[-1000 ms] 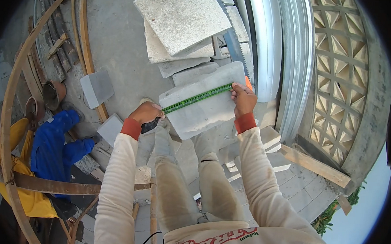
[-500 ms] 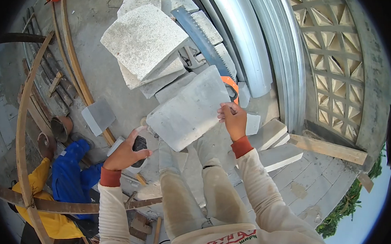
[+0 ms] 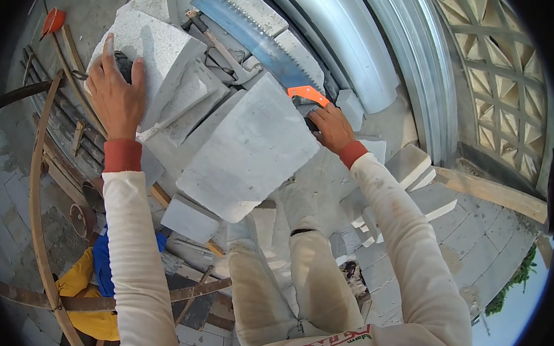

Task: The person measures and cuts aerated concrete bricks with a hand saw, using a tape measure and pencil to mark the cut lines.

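At the left, my left hand rests on top of a stacked pale block, its thumb and fingers around a small black object I cannot identify. My right hand is closed on the handle of a hand saw. The saw has a long toothed blue-grey blade and an orange part near the handle. Between my hands lies a large smooth grey block, which neither hand holds.
A hammer lies among the blocks behind the saw. Metal sheets curve along the right, beside a patterned block wall. Cut blocks and a plank lie at the right. Poles and an orange bowl are at the left.
My left hand has moved up and left with the black object onto the stacked block. My right hand has closed on the saw handle. The view has shifted.
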`<state>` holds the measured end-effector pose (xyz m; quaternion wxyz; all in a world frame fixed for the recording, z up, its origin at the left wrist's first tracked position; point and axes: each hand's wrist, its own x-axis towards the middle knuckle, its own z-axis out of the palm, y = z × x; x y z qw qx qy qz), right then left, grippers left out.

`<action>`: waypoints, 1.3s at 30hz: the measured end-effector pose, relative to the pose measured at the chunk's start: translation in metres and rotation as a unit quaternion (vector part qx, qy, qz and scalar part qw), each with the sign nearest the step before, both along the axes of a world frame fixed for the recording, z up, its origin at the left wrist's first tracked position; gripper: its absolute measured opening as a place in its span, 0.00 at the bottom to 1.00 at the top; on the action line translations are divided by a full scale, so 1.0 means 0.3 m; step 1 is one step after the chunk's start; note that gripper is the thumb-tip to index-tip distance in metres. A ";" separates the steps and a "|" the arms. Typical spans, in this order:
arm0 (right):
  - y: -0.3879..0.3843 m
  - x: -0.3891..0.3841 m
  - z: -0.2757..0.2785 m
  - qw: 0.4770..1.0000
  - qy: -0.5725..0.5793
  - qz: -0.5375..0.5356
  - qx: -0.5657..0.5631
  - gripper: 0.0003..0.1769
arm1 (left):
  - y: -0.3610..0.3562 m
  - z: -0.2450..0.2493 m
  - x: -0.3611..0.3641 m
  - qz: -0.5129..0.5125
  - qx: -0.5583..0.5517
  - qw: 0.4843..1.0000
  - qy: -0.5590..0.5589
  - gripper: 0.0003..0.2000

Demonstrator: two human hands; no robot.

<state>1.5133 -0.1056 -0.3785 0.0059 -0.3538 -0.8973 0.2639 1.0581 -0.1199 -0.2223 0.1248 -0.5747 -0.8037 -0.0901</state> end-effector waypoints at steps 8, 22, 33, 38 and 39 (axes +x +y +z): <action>0.119 0.056 0.050 0.986 -0.012 -0.100 0.131 0.16 | -0.361 0.051 0.139 0.228 0.162 0.931 -0.234 0.36; -0.222 0.116 0.617 0.844 0.306 -0.385 -0.214 0.06 | -0.814 -0.293 0.488 0.423 0.106 0.595 -0.675 0.41; -0.612 0.064 0.728 0.884 0.193 -0.408 -0.120 0.13 | -0.560 -0.127 0.644 0.190 0.082 0.925 -0.318 0.20; -0.655 0.058 0.692 0.919 0.175 -0.343 -0.089 0.13 | -0.231 -0.287 0.691 0.084 0.140 0.955 -0.248 0.15; -0.656 0.056 0.679 0.920 0.197 -0.331 -0.071 0.14 | -0.203 -0.294 0.708 0.119 0.087 0.958 -0.244 0.16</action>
